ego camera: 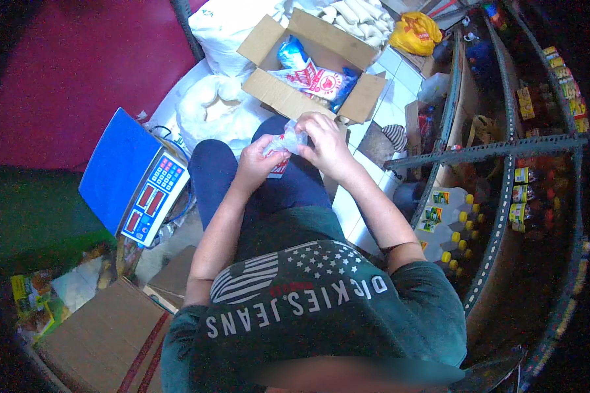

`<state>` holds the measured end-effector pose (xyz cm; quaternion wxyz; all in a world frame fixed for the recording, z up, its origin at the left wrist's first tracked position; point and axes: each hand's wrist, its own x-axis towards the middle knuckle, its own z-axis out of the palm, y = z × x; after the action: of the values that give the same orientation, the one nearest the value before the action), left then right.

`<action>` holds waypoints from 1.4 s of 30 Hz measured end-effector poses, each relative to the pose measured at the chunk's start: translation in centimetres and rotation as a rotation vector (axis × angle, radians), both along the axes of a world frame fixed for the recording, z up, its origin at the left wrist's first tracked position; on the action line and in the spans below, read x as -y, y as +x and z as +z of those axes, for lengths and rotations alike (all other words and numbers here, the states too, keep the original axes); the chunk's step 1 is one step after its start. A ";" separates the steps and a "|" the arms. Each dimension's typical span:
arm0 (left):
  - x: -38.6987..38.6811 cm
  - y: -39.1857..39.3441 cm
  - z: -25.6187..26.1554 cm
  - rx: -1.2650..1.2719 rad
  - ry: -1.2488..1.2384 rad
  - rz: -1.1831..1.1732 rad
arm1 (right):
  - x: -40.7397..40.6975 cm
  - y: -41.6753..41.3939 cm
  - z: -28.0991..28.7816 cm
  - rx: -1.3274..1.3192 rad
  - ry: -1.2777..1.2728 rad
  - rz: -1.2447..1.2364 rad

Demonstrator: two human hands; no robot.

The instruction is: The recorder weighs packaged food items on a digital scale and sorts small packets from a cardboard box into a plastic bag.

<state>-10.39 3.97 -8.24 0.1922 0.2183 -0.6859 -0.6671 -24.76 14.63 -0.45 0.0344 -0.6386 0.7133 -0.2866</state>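
Note:
Over my lap, a small clear plastic bag (pixel 278 167) with red print is between both hands. My left hand (pixel 256 166) pinches its gathered middle between thumb and fingers. My right hand (pixel 325 143) grips the bunched top end of the same bag, fingers curled around the loose film. What the bag contains is hidden. Just beyond my hands stands an open cardboard box (pixel 287 94), its flaps spread outward. Inside it lie printed plastic packs (pixel 324 82) and a blue plastic bundle (pixel 292 52).
A digital weighing scale (pixel 145 196) with a blue platform is at my left. Beyond my knees are an open white sack (pixel 216 132) and a full white sack (pixel 221 39). Metal shelving (pixel 486 151) holding yellow-capped jugs (pixel 442 209) borders the right. A yellow bag (pixel 415 33) lies at upper right.

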 end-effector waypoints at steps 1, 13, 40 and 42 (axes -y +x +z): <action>0.0 0.0 0.1 -0.019 -0.015 0.006 | 0.1 0.3 -0.2 0.023 -0.049 -0.046; -0.2 0.4 0.5 -0.003 -0.312 0.022 | 0.8 1.0 -0.5 -0.017 -0.084 -0.130; -0.4 0.2 0.0 0.016 -0.367 0.119 | 0.6 1.7 -1.5 -0.219 -0.171 -0.194; -0.4 0.3 -0.1 0.019 -0.353 0.123 | 0.6 1.7 -1.5 -0.206 -0.202 -0.205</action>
<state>-10.12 4.41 -8.30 0.2614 0.2289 -0.7794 -0.5213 -23.08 14.07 -1.99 -0.1326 -0.5885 0.7421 -0.2921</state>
